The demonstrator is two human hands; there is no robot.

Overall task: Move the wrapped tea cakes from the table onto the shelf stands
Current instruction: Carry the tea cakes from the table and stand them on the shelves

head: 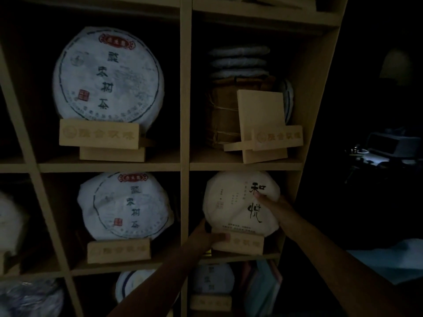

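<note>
White paper wraps the round, flat tea cake [240, 202] you are seating, its face printed with two large black characters. It stands upright in the lower right compartment of the pale wooden shelf [185, 110], its bottom edge dropped behind the front board of the light wooden stand [239, 243].

Your right hand [273, 208] grips the cake's right edge, thumb pressed on the printed face just left of your palm. Your left hand [209, 236] holds the stand's left end, thumb laid across its front board. How the fingers behind lie is hidden in the dim light.

To finish well, keep the left hand bracing the stand so it cannot slide back as the cake's weight settles. Judging from the picture, the cake looks close to seated, though whether it leans fully on the stand's back rest cannot be told. Ease the top away from you until it rests, then lift your thumb before your fingers, so the soft wrapper does not drag or crease. Let go with the right first and the left last.

Above your right hand, an empty wooden stand [265, 133] waits in the next compartment.
</note>
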